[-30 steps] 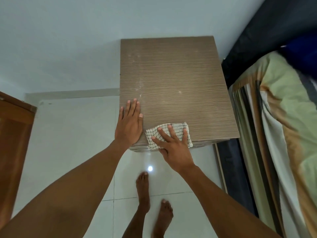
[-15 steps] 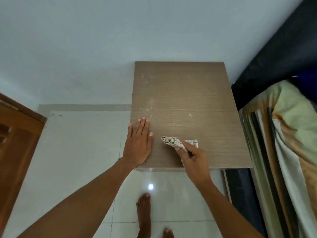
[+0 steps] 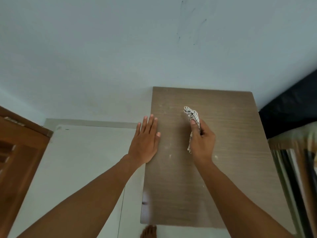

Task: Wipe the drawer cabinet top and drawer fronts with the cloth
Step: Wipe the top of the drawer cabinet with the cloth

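The brown wood-grain top of the drawer cabinet (image 3: 231,152) fills the middle right of the head view, with pale dust specks on it. My right hand (image 3: 201,141) grips a bunched white checked cloth (image 3: 192,114) over the far middle of the top; the cloth's tip sticks out past my fingers. My left hand (image 3: 145,138) lies flat with straight fingers on the cabinet's left edge. The drawer fronts are hidden below the top.
A pale blue wall (image 3: 120,57) stands right behind the cabinet. A bed with striped bedding (image 3: 300,169) and a dark headboard (image 3: 288,107) borders the right side. A brown wooden door (image 3: 15,160) is at left, white floor tiles (image 3: 85,160) between.
My right hand gathered the flat cloth into a bunch and carried it from the front edge toward the back of the top. My left hand slid further back along the left edge.
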